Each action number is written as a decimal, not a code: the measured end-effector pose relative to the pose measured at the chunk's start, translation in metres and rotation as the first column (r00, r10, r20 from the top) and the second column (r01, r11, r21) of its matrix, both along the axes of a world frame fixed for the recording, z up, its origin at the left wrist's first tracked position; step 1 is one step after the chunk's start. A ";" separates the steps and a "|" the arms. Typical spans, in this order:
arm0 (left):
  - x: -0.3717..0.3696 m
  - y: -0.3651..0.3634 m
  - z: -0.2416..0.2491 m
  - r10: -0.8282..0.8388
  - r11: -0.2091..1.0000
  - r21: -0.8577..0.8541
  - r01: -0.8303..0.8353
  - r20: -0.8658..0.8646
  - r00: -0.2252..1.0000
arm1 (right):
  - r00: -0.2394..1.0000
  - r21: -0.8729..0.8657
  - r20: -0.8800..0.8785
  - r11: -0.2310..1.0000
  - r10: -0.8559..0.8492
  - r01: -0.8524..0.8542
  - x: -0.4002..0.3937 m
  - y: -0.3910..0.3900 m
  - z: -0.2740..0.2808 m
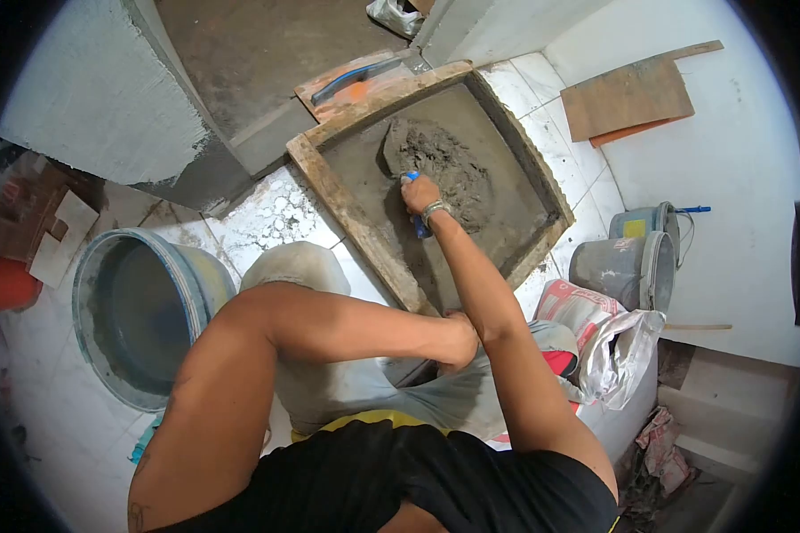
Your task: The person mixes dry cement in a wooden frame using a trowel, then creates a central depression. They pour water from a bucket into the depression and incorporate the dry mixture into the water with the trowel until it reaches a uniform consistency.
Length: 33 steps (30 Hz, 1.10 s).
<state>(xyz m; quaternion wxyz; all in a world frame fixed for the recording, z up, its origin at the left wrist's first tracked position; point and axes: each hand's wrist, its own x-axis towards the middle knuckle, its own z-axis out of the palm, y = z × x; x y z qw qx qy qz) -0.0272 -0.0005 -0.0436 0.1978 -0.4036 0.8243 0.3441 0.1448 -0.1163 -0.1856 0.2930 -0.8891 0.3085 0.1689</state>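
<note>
My right hand (425, 197) is wrapped round the blue handle (420, 227) of a trowel. The trowel's grey blade (391, 149) lies against a heap of wet mortar (444, 160), inside a shallow wooden-framed mixing box (351, 216). A bracelet circles the right wrist. Below the box's near corner is my left hand (458, 341), beside the right forearm and above my knee. Its fingers are mostly hidden, so I cannot make out whether it holds anything.
A large bucket of greyish water (80, 298) stands at left. Behind the box lies a blue-handled float (356, 80). At right are two buckets (606, 269), an opened cement sack (582, 306) and a wooden board (627, 99) against the wall. A rough plastered wall end (107, 98) juts in at upper left.
</note>
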 end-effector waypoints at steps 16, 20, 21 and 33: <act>0.000 0.017 0.010 -0.045 0.998 0.038 0.044 0.024 0.999 | 0.519 0.792 -0.218 0.161 -0.826 0.589 -0.045 -0.028 0.014; 0.010 0.021 0.024 0.017 1.000 0.006 -0.017 0.053 0.998 | 0.556 0.847 -0.319 0.032 -0.767 0.530 -0.087 -0.020 0.031; 0.011 0.024 0.026 0.007 1.000 0.014 -0.008 0.044 0.999 | 0.546 0.843 -0.330 0.020 -0.770 0.538 -0.090 -0.020 0.020; -0.009 0.027 0.027 -0.071 0.997 -0.014 0.071 -0.002 0.997 | 0.565 0.791 -0.286 0.142 -0.774 0.595 -0.110 0.006 0.086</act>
